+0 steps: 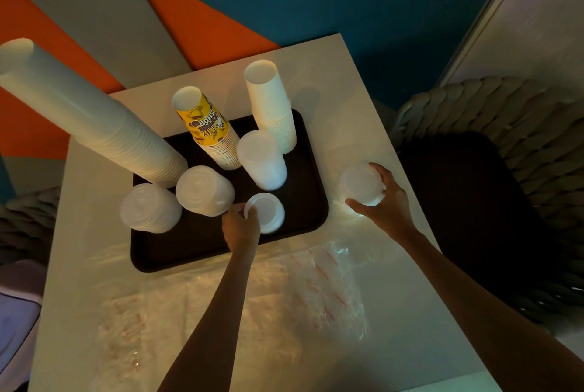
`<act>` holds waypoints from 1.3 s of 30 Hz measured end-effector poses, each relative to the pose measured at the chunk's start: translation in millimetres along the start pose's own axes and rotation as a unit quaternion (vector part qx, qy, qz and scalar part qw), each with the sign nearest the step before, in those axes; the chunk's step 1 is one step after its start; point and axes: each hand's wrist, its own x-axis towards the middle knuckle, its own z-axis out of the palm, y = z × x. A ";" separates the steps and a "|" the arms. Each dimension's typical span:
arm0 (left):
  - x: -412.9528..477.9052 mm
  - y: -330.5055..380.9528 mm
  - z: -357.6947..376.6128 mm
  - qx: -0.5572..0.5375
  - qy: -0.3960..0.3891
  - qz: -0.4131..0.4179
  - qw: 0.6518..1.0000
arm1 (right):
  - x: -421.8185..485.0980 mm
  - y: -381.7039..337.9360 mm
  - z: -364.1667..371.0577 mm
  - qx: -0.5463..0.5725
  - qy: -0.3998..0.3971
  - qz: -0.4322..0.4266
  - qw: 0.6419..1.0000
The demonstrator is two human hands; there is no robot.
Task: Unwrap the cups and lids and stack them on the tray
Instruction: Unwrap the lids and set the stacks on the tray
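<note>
Head view: left hand (pixel 240 227) grips the short lid stack (pixel 267 211) standing on the tray (pixel 189 246) near its front right corner, fingers (pixel 249 212) curled round its left side. Right hand (pixel 384 205) is clamped round a second lid stack (pixel 360 183), which stands upright on the surface (pixel 363 113) just outside the tray's right edge. Judgement: this stack must travel left over the rim, kept vertical, to land on the short one. Empty wrappers (pixel 316 281) lie on the near surface.
</note>
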 end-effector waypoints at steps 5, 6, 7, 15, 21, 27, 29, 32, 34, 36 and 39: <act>-4.2 1.2 2.3 0.033 0.000 0.034 0.999 | -0.9 -3.0 -0.7 0.003 -0.009 -0.011 1.000; -6.0 1.9 2.7 0.040 0.004 0.044 0.998 | -1.3 -3.0 -0.3 0.004 -0.010 -0.006 1.000; -8.7 2.9 3.2 0.050 0.005 0.057 0.997 | -1.9 -3.0 -0.3 0.005 -0.011 -0.004 1.000; -23.6 7.2 13.0 0.163 -0.045 0.112 0.979 | -2.5 -1.4 1.0 -0.009 -0.007 0.001 1.000; -22.9 7.8 16.1 0.160 -0.047 0.111 0.980 | -2.7 -2.4 2.2 -0.016 0.001 0.004 1.000; -31.3 8.7 16.3 0.172 -0.008 0.117 0.978 | -6.6 -0.8 4.0 -0.010 0.009 0.019 1.000; -46.1 14.2 16.5 0.133 0.040 0.173 0.975 | -7.5 -1.0 4.4 -0.003 0.015 0.025 1.000; -66.5 29.7 23.8 0.032 0.013 0.285 0.958 | -7.9 -1.1 3.9 0.002 0.028 0.028 0.999; -69.3 47.2 33.3 -0.006 -0.071 0.302 0.951 | -7.4 -1.8 3.4 0.008 0.028 0.041 0.999; -66.7 65.6 46.0 -0.012 -0.131 0.308 0.942 | -5.7 -1.8 2.8 0.012 0.027 0.043 0.999; -61.3 85.9 62.9 0.006 -0.175 0.318 0.932 | -4.0 -0.5 4.5 0.003 0.026 0.016 1.000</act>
